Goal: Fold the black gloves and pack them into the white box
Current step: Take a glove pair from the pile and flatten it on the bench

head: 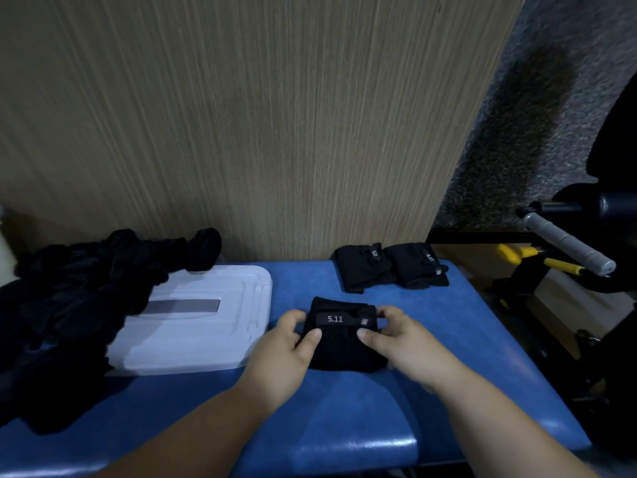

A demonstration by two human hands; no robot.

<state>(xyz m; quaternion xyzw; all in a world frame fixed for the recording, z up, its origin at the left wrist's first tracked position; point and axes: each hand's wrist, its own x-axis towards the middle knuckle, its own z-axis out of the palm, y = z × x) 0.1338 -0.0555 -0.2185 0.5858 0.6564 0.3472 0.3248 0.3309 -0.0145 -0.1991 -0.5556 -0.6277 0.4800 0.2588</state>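
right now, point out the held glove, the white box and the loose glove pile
held glove (344, 353): head view, plain fabric, lower half
white box (206, 339): head view, bare lid top
loose glove pile (69, 305): head view, middle of the heap

A blue padded bench (475, 343) bears a white box (206, 336) at left, a glove heap (76, 305) overlapping it, two folded gloves (372, 267) behind, and one glove (344, 351) centred.

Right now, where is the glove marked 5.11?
Head view: the 5.11 glove lies centre-right on the blue bench, gripped by the left hand and right hand, right of the white box.
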